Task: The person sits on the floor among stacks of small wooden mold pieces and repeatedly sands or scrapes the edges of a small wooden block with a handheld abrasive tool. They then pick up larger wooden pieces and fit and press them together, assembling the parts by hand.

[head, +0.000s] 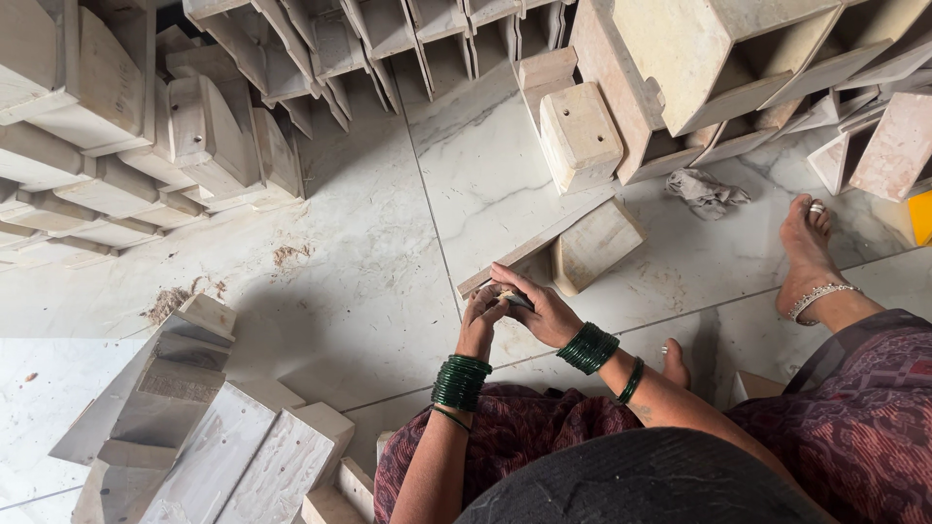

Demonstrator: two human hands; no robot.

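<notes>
— Wooden strip (529,254): lay how?
— Flat on floor tiles (388,243), running lower left to upper right, beside block (594,245).
— Hands?
— Left hand (482,320) and right hand (540,309) pinched together over near end; held item unclear.

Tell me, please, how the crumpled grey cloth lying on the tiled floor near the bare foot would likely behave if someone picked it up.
The crumpled grey cloth would probably hang limp, since it lies in soft folds. It looks thin, so it is likely light. Being flat and bunched on the smooth tiled floor, it should slide when pushed rather than roll or tip.
</notes>
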